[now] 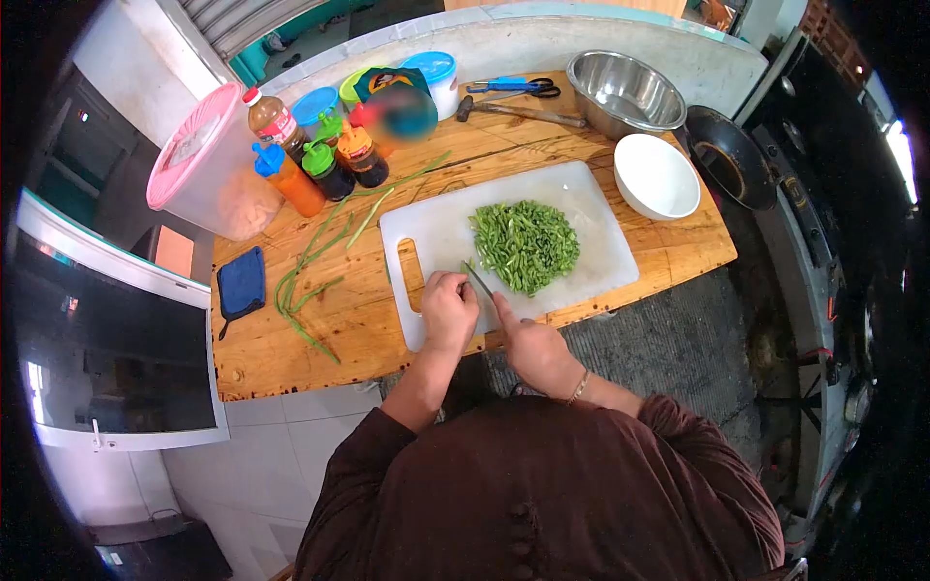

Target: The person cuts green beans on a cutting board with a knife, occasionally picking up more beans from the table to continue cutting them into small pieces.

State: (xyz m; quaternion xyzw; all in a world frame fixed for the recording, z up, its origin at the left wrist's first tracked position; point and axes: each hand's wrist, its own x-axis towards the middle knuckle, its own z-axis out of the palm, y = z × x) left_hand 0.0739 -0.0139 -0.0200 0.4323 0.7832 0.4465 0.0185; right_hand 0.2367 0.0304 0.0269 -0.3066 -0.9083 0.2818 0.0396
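Observation:
A white cutting board lies on the wooden table, with a heap of finely chopped green beans on it. My right hand grips a knife, its index finger stretched along the top. The blade points away from me, toward the board's middle. Close beside the blade, my left hand is closed with curled fingers over the board. A bit of green shows near its fingertips, but what it holds is mostly hidden. Long uncut green beans lie on the table left of the board.
A white bowl and a steel bowl stand at the right. A hammer and scissors lie behind the board. Sauce bottles, a pink-lidded tub and a blue pot holder are at left. A wok sits far right.

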